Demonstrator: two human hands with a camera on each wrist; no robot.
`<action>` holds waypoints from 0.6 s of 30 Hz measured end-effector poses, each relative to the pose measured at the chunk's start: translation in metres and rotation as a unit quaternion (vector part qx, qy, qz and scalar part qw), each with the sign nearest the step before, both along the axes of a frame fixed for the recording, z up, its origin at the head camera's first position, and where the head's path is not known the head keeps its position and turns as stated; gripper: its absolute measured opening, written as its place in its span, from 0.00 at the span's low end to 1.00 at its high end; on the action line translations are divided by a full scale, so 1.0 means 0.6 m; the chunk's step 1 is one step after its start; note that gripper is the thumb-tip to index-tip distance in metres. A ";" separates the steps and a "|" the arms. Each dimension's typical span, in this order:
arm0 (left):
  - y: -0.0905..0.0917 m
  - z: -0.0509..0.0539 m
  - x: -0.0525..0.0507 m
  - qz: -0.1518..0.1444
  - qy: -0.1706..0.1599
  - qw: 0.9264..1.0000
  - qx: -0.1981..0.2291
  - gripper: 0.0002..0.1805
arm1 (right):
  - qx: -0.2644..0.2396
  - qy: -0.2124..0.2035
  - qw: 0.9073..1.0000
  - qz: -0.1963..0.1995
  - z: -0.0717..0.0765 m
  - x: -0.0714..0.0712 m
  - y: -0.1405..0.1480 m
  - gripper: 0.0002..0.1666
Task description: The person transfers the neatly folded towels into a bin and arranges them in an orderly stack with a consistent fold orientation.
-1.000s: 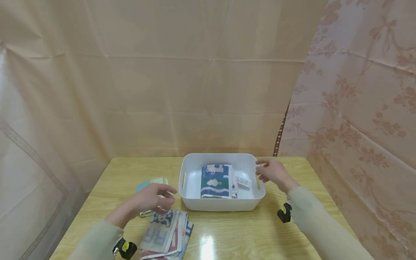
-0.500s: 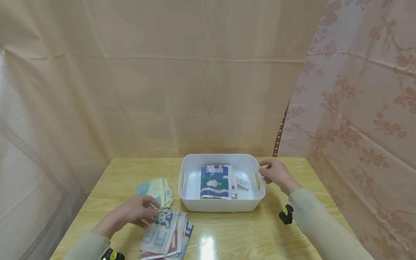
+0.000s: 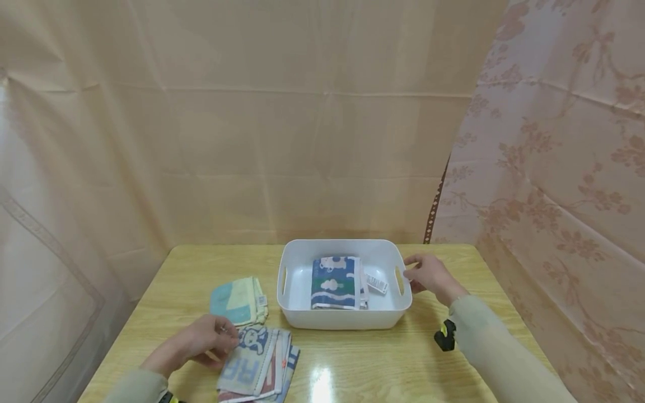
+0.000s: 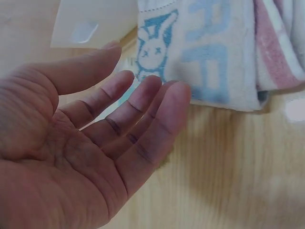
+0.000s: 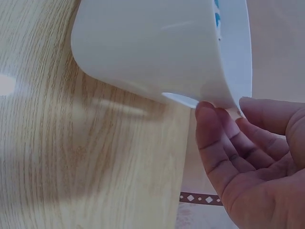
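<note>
"Head view, from the lower left: what is seen there?"

"The left hand (image 3: 205,338) is seen, placed beside the upper left edge of a cloth stack (image 3: 254,366). In the left wrist view its fingers are loosely bent and spread apart, with nothing held; whether the stack is touched cannot be told."

"Can any writing be made out?"

"Large pale-blue block characters (image 4: 205,57) are borne by the top cloth, beside a rabbit figure (image 4: 153,50); the characters cannot be read with certainty. Just above the stack in the head view, a yellow-and-blue cloth (image 3: 234,300) is laid on the wooden table (image 3: 373,364). A small white label (image 3: 261,300) is carried at its right side, but its print is too small to be read."

"And toward the centre?"

"A white bin (image 3: 342,320) is set there, with a folded blue cloth (image 3: 332,288) contained in it. To that cloth's right a white tag (image 3: 377,284) is shown; dark print is visible but not legible."

"What is found farther right?"

"The right hand (image 3: 432,275). In the right wrist view the bin's rim is pinched between its thumb and fingers, beside the handle slot (image 5: 180,99)."
</note>
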State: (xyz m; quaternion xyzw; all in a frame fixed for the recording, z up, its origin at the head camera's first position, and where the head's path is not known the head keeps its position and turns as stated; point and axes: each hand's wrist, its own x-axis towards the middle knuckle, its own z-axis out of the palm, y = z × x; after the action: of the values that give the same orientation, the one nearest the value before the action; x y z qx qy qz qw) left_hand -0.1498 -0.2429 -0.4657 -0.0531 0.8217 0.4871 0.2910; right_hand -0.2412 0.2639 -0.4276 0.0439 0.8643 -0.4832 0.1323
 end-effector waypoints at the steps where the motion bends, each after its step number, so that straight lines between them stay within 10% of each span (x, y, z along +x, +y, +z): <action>1: -0.001 -0.003 0.001 -0.003 -0.002 1.000 0.004 0.12 | -0.005 -0.003 1.000 0.001 -0.002 0.001 0.001 0.24; 18: 0.004 -0.045 -0.001 0.048 -0.037 0.997 -0.052 0.12 | -0.014 -0.040 0.999 0.016 -0.005 0.003 0.010 0.24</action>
State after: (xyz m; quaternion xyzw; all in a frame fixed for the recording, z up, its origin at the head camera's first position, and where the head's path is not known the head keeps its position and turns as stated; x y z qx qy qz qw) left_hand -0.1502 -0.2404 -0.4925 -0.1259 0.8312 0.4545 0.2945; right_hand -0.2393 0.2698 -0.4305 0.0475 0.8523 -0.4908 0.1747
